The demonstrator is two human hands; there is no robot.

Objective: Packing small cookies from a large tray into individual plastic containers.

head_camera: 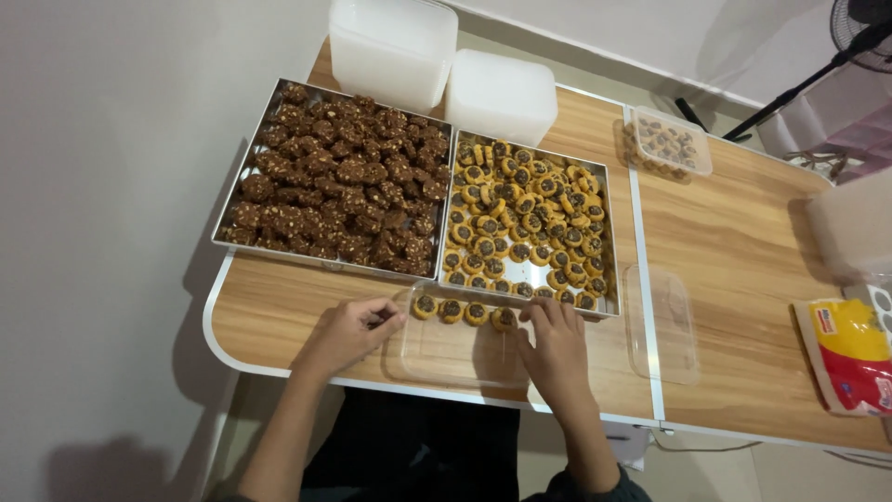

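From the head camera, we see the clear box [460, 349] just before us, its long side running left to right. Our left hand [348, 333] steadies its left edge, fingers curled. Our right hand [555, 346] pinches a cookie [503, 319] at the far row's right end.

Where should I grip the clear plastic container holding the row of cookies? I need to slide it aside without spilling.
Grip the clear plastic container by its two short side walls, coming from above near the edge. It is shallow and open-topped, with cookies only along the far side.
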